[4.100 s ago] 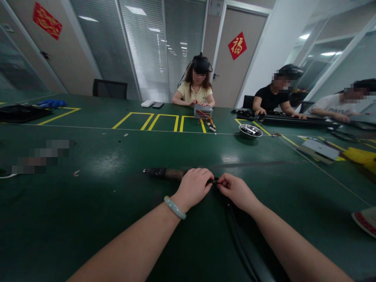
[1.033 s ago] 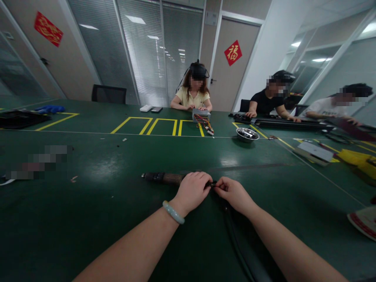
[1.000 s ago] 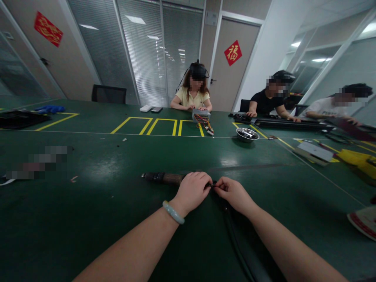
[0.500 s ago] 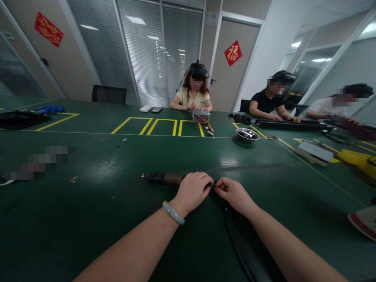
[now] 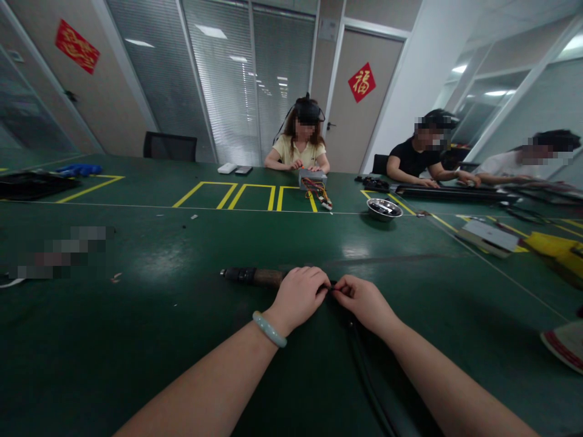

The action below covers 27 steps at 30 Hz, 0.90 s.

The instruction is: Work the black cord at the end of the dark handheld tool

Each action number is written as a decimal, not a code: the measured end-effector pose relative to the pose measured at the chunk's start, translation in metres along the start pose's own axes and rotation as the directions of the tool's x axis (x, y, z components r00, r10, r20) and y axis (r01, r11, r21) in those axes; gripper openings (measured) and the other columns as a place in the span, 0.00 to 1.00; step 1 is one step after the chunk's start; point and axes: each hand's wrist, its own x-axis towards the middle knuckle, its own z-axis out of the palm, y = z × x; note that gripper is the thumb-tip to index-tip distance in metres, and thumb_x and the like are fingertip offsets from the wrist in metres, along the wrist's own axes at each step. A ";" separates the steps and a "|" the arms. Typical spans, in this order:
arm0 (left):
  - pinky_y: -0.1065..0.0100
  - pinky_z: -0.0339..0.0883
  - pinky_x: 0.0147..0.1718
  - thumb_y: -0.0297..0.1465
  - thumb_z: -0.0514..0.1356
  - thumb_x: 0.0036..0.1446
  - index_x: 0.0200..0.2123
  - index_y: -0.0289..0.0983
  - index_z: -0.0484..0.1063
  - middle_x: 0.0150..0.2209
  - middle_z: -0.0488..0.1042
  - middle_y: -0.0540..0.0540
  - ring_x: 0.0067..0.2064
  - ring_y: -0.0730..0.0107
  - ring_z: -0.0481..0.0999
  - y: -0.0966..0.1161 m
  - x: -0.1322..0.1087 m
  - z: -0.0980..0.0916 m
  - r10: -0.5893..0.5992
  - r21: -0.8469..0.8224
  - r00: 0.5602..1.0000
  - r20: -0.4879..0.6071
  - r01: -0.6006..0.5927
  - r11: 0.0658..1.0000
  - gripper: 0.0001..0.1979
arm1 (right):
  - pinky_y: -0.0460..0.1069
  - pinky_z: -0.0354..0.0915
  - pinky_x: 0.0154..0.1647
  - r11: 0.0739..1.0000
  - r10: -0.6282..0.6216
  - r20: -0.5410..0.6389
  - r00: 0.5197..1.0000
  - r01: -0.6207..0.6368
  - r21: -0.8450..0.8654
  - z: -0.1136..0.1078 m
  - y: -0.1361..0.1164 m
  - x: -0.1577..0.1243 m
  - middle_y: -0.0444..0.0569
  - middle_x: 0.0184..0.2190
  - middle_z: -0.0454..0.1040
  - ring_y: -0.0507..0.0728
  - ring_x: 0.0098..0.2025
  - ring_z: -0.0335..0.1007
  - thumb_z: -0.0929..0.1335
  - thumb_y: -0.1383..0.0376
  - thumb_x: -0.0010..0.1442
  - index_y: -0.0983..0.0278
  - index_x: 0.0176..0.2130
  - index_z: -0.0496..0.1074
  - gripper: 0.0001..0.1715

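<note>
A slim rod-shaped tool (image 5: 268, 278) lies across the table, with a brown grip, a black collar and a small metal tip at its left end. My left hand (image 5: 298, 297) is closed over the tool's right part, covering it. Close beside it, my right hand (image 5: 362, 300) pinches a thin dark piece between thumb and forefinger. That piece runs between both sets of fingertips, but its details are hidden. A black cable or tube (image 5: 367, 370) comes from beneath my right hand and curves toward the table's near edge.
On the green table (image 5: 150, 315), a metal bowl (image 5: 384, 209) of small parts stands ahead right. Across from me, a person handles a grey box (image 5: 312, 178) with coloured wires. Two more people sit at right. A blurred-out item (image 5: 64, 252) lies left; a yellow object (image 5: 555, 252) lies right.
My hands stay almost in the same place, with only slight finger movement. At the right, the co-workers' hands and the dark thing there have shifted.
</note>
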 end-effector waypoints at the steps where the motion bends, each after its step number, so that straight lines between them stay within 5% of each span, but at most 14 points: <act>1: 0.61 0.63 0.47 0.28 0.58 0.61 0.39 0.40 0.71 0.42 0.74 0.50 0.46 0.66 0.71 0.000 0.000 0.000 -0.001 0.001 1.000 -0.001 0.001 1.000 0.04 | 0.46 0.60 0.30 1.000 -0.005 -0.006 1.000 0.005 -0.016 -0.001 -0.002 0.000 0.43 0.29 0.76 0.53 0.29 0.70 0.67 0.62 0.59 0.59 0.36 0.74 0.06; 10: 0.62 0.63 0.46 0.27 0.59 0.60 0.39 0.40 0.70 0.41 0.74 0.50 0.45 0.65 0.71 0.000 0.000 0.002 -0.003 0.001 1.000 -0.016 0.003 1.000 0.04 | 0.47 0.62 0.34 0.982 -0.072 -0.045 0.996 0.063 -0.180 -0.003 -0.011 -0.002 0.43 0.32 0.77 0.54 0.34 0.71 0.66 0.62 0.59 0.58 0.37 0.75 0.08; 27: 0.61 0.64 0.47 0.29 0.58 0.61 0.42 0.41 0.70 0.43 0.73 0.49 0.46 0.65 0.71 0.001 0.000 -0.001 -0.001 0.015 1.000 0.005 0.001 1.000 0.06 | 0.47 0.61 0.32 0.990 -0.045 -0.058 0.997 0.037 -0.133 -0.001 -0.007 -0.002 0.44 0.32 0.77 0.54 0.33 0.71 0.66 0.62 0.59 0.59 0.36 0.74 0.07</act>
